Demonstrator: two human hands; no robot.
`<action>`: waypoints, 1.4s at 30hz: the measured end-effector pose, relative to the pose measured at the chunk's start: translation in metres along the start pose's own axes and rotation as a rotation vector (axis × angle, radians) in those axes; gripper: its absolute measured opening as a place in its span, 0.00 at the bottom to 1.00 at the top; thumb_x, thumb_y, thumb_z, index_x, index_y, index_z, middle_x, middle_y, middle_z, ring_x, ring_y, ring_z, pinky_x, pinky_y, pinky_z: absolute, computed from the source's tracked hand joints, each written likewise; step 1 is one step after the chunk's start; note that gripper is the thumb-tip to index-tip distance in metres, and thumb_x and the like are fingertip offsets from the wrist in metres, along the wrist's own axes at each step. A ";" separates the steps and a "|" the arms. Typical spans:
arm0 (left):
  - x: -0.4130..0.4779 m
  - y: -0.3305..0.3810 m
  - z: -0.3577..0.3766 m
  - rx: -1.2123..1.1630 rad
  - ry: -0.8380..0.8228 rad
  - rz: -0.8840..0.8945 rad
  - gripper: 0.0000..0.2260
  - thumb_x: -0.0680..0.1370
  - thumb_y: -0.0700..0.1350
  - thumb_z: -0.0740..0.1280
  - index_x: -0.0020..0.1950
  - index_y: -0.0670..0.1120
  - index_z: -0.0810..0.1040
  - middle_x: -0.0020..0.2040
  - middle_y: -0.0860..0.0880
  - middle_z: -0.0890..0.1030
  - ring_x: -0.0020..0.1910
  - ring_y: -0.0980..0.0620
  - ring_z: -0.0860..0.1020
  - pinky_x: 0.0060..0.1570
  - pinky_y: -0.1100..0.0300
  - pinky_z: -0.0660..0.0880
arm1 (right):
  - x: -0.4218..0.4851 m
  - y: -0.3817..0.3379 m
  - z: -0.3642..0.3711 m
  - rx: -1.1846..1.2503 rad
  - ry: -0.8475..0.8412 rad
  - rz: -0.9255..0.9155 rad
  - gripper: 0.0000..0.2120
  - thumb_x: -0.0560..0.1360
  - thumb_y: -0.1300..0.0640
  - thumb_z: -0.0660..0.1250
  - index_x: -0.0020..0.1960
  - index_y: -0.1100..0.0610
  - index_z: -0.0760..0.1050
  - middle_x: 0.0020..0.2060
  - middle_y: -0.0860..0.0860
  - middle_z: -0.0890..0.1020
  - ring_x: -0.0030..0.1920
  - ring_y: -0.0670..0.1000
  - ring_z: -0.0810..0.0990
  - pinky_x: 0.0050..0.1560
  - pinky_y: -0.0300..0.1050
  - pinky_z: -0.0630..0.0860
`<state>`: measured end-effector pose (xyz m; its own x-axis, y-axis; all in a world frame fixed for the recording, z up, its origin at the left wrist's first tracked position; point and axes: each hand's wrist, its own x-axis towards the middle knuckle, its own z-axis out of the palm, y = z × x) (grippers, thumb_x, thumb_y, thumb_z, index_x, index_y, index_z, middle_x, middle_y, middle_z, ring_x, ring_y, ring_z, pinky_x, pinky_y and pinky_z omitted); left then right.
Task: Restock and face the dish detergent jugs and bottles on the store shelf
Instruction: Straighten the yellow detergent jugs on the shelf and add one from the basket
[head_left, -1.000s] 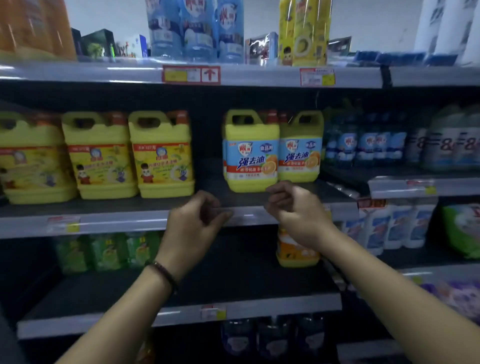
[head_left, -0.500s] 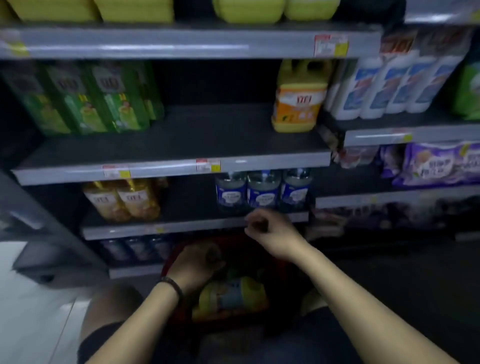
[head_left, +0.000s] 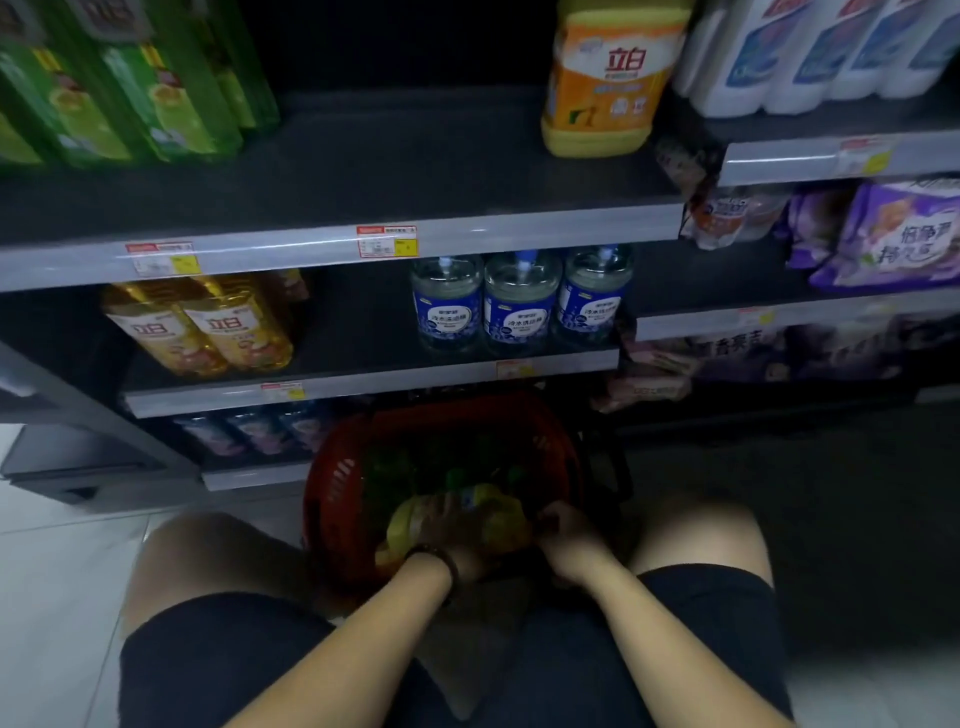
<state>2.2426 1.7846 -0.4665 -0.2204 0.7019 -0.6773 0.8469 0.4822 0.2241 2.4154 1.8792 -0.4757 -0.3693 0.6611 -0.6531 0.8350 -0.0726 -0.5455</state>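
A red shopping basket (head_left: 332, 483) stands on the floor between my knees, at the foot of the shelving. In it lies a yellow detergent jug (head_left: 500, 522) with a blue label, over darker green bottles. My left hand (head_left: 445, 532), a dark band on its wrist, grips the jug from above. My right hand (head_left: 566, 543) curls round the jug's right side. One orange-and-yellow jug (head_left: 602, 88) stands alone at the right end of the dark upper shelf (head_left: 389, 171).
Green bottles (head_left: 130, 88) fill that shelf's left end. One shelf down stand golden bottles (head_left: 208, 327) and three clear blue-labelled jugs (head_left: 519, 306). White bottles (head_left: 810, 52) and purple bags (head_left: 904, 234) sit in the right bay. Pale floor tiles lie at the left.
My view has dropped from the upper shelves to the floor. Both hands came down from the shelf edge into the red basket and took hold of the yellow jug.
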 end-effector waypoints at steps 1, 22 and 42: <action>0.004 0.006 0.001 0.022 -0.009 -0.007 0.41 0.78 0.70 0.64 0.85 0.65 0.48 0.87 0.41 0.46 0.85 0.32 0.44 0.82 0.35 0.47 | -0.001 0.000 -0.003 0.017 0.009 -0.021 0.09 0.82 0.53 0.68 0.61 0.47 0.75 0.55 0.48 0.81 0.54 0.51 0.81 0.53 0.47 0.80; 0.021 -0.044 0.041 -0.246 0.294 -0.068 0.26 0.84 0.57 0.66 0.80 0.50 0.71 0.83 0.44 0.65 0.84 0.41 0.59 0.82 0.46 0.57 | 0.005 -0.014 0.017 0.156 -0.038 -0.084 0.22 0.80 0.47 0.72 0.71 0.50 0.72 0.59 0.48 0.78 0.56 0.50 0.78 0.48 0.42 0.74; -0.126 -0.056 -0.105 -1.028 0.852 0.098 0.06 0.75 0.43 0.79 0.43 0.49 0.84 0.40 0.51 0.86 0.40 0.60 0.83 0.42 0.60 0.78 | -0.033 -0.076 -0.010 0.456 -0.051 -0.536 0.44 0.61 0.42 0.85 0.74 0.42 0.73 0.68 0.44 0.82 0.69 0.46 0.80 0.69 0.48 0.78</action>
<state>2.1724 1.7240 -0.3198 -0.7298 0.6803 -0.0674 0.2136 0.3205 0.9229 2.3678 1.8705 -0.4076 -0.7098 0.6583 -0.2506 0.2825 -0.0598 -0.9574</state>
